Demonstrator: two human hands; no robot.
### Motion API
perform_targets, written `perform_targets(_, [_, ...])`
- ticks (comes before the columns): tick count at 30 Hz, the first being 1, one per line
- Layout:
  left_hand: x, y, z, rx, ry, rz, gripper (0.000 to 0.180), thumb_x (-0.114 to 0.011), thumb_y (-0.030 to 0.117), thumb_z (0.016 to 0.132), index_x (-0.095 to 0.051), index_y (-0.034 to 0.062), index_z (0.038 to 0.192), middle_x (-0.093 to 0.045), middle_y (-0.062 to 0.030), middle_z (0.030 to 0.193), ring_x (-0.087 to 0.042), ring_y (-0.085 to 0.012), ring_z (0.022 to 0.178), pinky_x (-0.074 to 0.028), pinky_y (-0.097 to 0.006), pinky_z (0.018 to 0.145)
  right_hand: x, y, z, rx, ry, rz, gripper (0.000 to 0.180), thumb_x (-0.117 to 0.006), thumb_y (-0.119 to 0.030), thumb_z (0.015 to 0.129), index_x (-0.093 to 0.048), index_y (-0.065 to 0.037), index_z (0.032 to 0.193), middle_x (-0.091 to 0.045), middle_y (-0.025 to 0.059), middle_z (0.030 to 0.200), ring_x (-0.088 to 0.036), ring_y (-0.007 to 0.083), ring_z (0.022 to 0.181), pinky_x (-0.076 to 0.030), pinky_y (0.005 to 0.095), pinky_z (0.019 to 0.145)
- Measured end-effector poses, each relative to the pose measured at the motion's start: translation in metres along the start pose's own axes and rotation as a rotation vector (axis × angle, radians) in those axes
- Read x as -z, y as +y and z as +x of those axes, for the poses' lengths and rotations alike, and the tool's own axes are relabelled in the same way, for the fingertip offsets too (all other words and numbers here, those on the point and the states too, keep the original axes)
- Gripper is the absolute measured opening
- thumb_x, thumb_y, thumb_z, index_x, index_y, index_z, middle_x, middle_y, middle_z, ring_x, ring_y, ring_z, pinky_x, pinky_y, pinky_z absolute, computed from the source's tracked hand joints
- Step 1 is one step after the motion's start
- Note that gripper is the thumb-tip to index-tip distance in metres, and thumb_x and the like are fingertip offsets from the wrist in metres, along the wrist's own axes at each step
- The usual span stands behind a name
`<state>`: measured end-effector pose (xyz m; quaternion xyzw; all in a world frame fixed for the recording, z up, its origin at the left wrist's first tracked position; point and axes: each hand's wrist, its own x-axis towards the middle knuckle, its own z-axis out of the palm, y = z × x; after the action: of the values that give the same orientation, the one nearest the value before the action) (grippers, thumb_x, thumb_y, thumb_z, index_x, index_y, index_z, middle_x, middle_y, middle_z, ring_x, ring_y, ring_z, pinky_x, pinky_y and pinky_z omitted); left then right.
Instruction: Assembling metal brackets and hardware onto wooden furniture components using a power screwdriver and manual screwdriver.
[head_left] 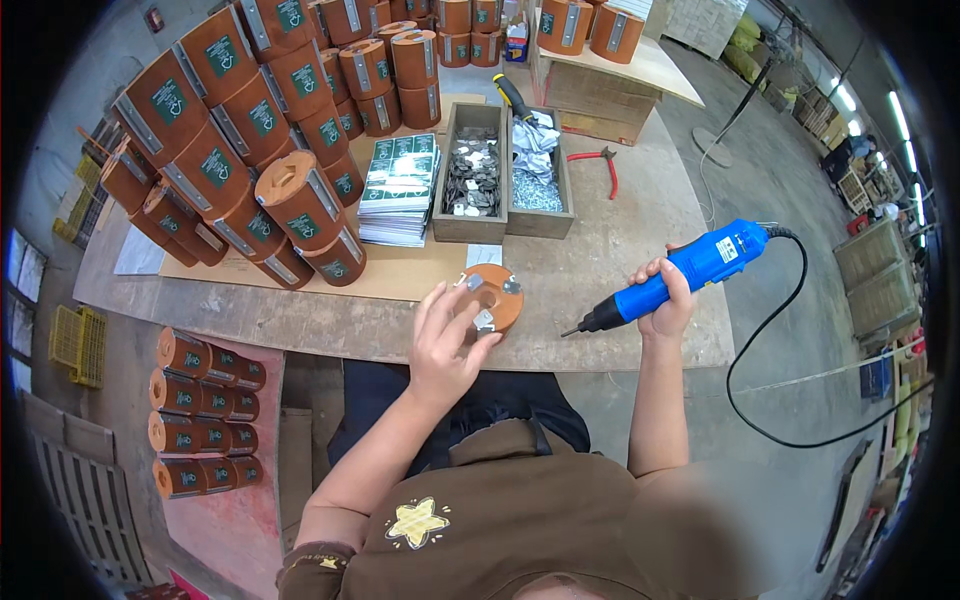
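My right hand (668, 298) is wrapped round a blue corded electric screwdriver (690, 268). Its black nose and bit point down and left, above the table near the front edge. Left of the bit, an orange-brown round block (505, 310) with a hole in its middle lies on the table. Small metal clips (484, 320) sit around its top face. My left hand (445, 340) hovers at the block's left side with fingers spread and slightly curled, the thumb close to its near edge. Whether the fingertips touch the clips is hard to make out.
Wooden bins hold dark metal clips (473, 175) and silver screws (537, 190). Red-handled pliers (608, 170) lie to their right. Left of the bins are a stack of printed cards (398, 200) and tall piles of brown cylinders (215, 155). The screwdriver's black cable (735, 375) loops down at right.
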<state>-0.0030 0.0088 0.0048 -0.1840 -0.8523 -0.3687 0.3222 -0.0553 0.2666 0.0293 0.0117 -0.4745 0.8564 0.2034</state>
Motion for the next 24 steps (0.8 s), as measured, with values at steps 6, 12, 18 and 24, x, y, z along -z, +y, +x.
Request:
perform_targets(6, [-0.012, 0.002, -0.012, -0.05, 0.133, 0.041, 0.022, -0.071, 0.011, 0.06, -0.062, 0.0029, 0.077, -0.058, -0.0109, 0.099, -0.051, -0.0326, 0.097, -0.034, -0.043, 0.089, 0.015, 0.025, 0.006, -0.064, 0.12, -0.021, 0.035, -0.054, -0.012, 0.074, -0.04, -0.003, 0.105, -0.049, 0.0068, 0.067, -0.052, 0.0185, 0.059, -0.045, 0.0354, 0.057])
perform_targets(12, [-0.01, 0.006, -0.015, -0.011, 0.187, -0.008, 0.049, -0.075, 0.019, 0.057, -0.054, 0.0065, 0.1, -0.045, -0.0177, 0.116, -0.044, -0.0339, 0.107, -0.031, -0.046, 0.091, 0.03, 0.045, 0.012, -0.202, 0.225, 0.134, 0.029, -0.055, -0.015, 0.073, -0.045, -0.004, 0.097, -0.049, 0.0051, 0.065, -0.05, 0.0175, 0.058, -0.045, 0.0352, 0.056])
perform_targets(18, [-0.023, 0.01, -0.002, 0.234, -0.082, -0.03, 0.066, -0.081, 0.021, 0.049, -0.05, 0.0085, 0.106, -0.032, -0.022, 0.122, -0.044, -0.0369, 0.108, -0.041, -0.04, 0.084, 0.056, 0.062, 0.014, -0.281, 0.251, 0.24, 0.026, -0.057, -0.016, 0.071, -0.047, -0.006, 0.093, -0.049, 0.0042, 0.065, -0.05, 0.0172, 0.057, -0.044, 0.0349, 0.056])
perform_targets(24, [-0.021, -0.016, -0.001, 0.305, -0.01, -0.207, 0.049, -0.08, 0.014, 0.053, -0.055, 0.0056, 0.094, -0.037, -0.0191, 0.118, -0.046, -0.0299, 0.108, -0.045, -0.036, 0.081, 0.069, 0.072, 0.012, -0.324, 0.246, 0.284, 0.028, -0.058, -0.017, 0.071, -0.047, -0.007, 0.095, -0.049, 0.0043, 0.066, -0.05, 0.0179, 0.058, -0.044, 0.036, 0.056])
